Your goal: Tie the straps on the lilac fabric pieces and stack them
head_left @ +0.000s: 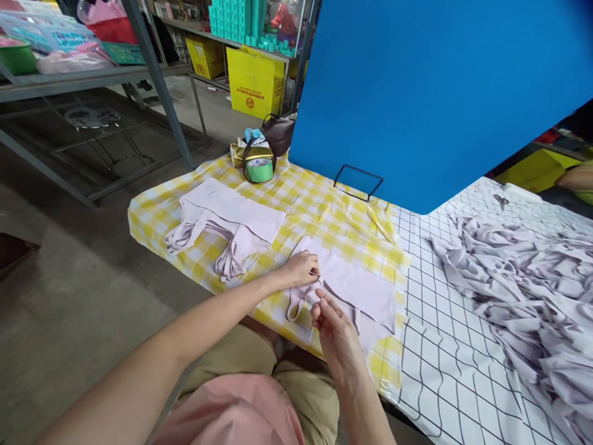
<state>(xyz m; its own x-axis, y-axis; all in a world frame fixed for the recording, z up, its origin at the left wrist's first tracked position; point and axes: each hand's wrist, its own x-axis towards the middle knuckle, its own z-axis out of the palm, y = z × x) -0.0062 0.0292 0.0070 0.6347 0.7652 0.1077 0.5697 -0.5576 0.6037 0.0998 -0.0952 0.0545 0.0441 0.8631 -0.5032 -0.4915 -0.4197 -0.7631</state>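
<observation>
A pale lilac strappy top point(365, 287) lies flat on the yellow checked cloth in front of me. Over its left part, my left hand point(301, 269) is closed, the fingertips pinching the top near a strap. My right hand point(337, 330) hovers just below, palm turned up, with thumb and fingers drawn together close to the top's edge. Whatever those fingertips hold, if anything, is too small to make out. To the left, a neat pile of similar lilac tops point(236, 213) rests with the straps bunched toward me.
A large blue board point(417, 93) with a black wire frame point(359, 183) stands behind the work area. Crumpled lilac garments point(532, 278) heap up on the right. Green tape point(259, 170) and a dark bag point(279, 135) sit at the back. A metal rack point(162, 86) stands left.
</observation>
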